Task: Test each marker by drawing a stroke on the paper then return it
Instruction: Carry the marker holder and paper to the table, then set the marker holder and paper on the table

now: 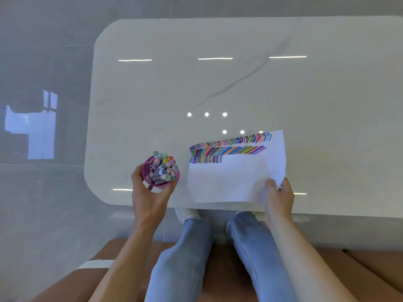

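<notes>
On table (239, 83), left hand (150, 192) gripping marker cup (150, 171), right hand (279, 197) pinching paper (235, 179)

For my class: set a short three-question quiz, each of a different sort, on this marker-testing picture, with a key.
1. True or false: the left hand grips the pink marker cup.
2. Which part of the paper does the right hand hold? A) far left corner B) near right corner C) far edge
3. Fill in: the colour strokes run along the paper's ____ edge.

Key: 1 true; 2 B; 3 far. The markers all stand in the cup; none is in a hand. The paper lies on the white table.
</notes>
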